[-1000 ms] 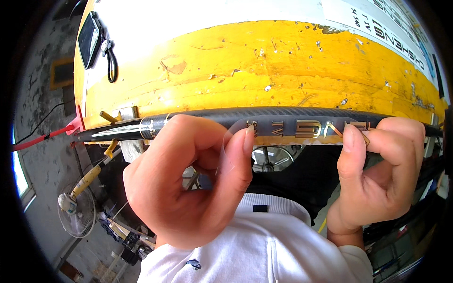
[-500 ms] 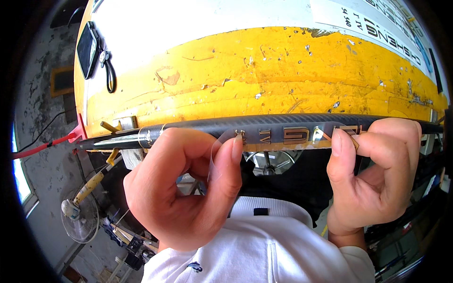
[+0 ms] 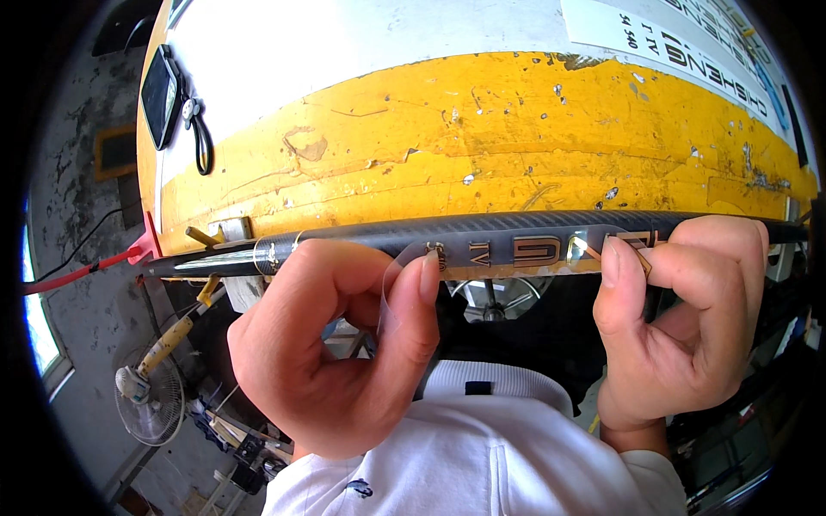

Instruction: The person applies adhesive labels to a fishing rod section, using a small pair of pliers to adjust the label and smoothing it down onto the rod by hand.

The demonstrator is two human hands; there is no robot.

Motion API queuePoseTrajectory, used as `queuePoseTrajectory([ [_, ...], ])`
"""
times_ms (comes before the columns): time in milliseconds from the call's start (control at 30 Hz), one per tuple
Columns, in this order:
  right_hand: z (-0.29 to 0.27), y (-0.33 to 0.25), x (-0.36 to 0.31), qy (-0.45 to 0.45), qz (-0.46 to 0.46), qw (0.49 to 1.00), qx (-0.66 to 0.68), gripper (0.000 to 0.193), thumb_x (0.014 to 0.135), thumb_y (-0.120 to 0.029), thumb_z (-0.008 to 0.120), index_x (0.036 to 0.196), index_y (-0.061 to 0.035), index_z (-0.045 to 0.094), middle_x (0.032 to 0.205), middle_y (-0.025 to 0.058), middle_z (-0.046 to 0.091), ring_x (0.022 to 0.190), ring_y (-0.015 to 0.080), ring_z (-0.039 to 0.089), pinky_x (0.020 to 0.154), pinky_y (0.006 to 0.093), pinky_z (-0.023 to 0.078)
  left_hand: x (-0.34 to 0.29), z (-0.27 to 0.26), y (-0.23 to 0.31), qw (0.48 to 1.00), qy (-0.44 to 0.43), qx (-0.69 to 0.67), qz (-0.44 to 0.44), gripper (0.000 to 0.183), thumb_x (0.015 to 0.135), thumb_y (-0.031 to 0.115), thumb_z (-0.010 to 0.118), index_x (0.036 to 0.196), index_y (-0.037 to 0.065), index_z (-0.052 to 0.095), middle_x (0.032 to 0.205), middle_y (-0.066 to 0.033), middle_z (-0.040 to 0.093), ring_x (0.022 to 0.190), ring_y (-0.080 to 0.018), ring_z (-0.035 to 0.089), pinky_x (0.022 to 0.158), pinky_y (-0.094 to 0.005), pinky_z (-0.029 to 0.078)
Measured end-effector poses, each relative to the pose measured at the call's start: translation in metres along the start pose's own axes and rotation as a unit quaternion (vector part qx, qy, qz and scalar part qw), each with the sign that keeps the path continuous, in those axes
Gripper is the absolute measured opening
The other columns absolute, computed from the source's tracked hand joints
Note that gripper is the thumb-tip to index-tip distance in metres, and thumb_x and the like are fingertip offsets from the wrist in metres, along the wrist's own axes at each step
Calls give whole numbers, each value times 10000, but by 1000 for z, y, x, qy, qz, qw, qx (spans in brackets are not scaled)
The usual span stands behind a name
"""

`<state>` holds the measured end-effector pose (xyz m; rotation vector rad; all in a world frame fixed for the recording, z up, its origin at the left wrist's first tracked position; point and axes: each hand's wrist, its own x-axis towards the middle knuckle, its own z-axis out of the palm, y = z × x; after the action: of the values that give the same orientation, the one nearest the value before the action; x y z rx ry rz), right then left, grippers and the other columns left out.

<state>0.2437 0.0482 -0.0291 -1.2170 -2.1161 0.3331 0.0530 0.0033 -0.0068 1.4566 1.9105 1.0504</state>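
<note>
Film and rod at the near edge of the counter (image 3: pixel 447 129). A black rod (image 3: pixel 370 228), gold-banded toward its glossy left end, runs along that edge. Near the left corner it crosses a pale wooden block (image 3: pixel 237 230), which bears it between two yellowish pegs. A clear film (image 3: pixel 499 249) with gold characters is drawn lengthwise along the rod's near side; whether it touches the rod cannot be told.

The left hand (image 3: pixel 314 378) is rounded into a ring, its grip narrow, thumb and forefinger pinching the film's left portion; a loose end curls down beside the thumb. The right hand (image 3: pixel 675 353) pinches the opposite portion between thumb and bent forefinger, its remaining fingers folded. Both wrists lie below the counter's near edge, on the wearer's side.

By the counter's left edge, toward the far corner, lies a dark phone (image 3: pixel 159 95) with a black strap (image 3: pixel 203 150); toward the far right corner, a printed white sheet (image 3: pixel 671 52).
</note>
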Motion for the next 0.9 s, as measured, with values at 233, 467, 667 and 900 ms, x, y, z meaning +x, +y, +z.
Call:
queuePoseTrajectory([
  [233,-1,-1,0,-1,7,1000,7,259,653,84,724,782,-42,538,799,58,499,722,206,460,656,313,385,-1,1,1,1000,4,-1,0,182,862,78,678,750,11,551,574,0,537,425,-18,423,398,-152,283],
  [467,2,-1,-2,16,16,1000,13,266,651,85,729,779,-42,534,797,61,501,713,209,455,645,316,385,-1,1,1,1000,-1,-8,-6,176,868,63,666,750,11,547,567,2,536,421,-17,415,394,-155,276],
  [667,1,-1,-1,12,17,1000,13,272,646,89,731,774,-41,529,792,64,499,705,218,450,642,324,383,0,1,2,1000,3,-7,-6,171,867,65,669,755,4,554,566,0,531,413,-20,411,396,-157,274],
  [900,2,-2,1,14,7,1000,16,264,643,101,723,775,-31,536,790,67,498,712,215,456,645,320,384,-1,0,3,1000,1,-15,-18,167,847,52,686,756,-2,556,574,-3,540,416,-23,422,401,-154,284],
])
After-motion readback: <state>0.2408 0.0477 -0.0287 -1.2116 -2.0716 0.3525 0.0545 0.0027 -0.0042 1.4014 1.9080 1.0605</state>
